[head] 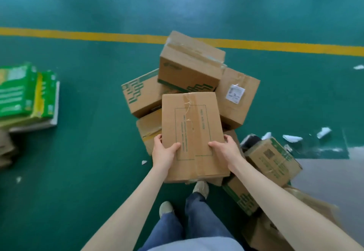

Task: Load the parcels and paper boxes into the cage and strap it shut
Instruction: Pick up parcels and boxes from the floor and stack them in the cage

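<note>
Item: flat taped carton [194, 132], frame centre; you're holding it above box pile [189, 67]. Left hand [164, 152], right hand [224, 150]: fingers gripping near side edges, thumbs on top. Judging stiff, light; try supporting underside, avoiding torn tape.

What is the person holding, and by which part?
A taped cardboard box, gripped at its near side edges by the left hand and right hand.

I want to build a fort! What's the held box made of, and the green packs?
The box: brown cardboard, matte, with shiny clear tape down its middle. The green packs: likely glossy printed wrap over paper; a white edge shows underneath.
</note>
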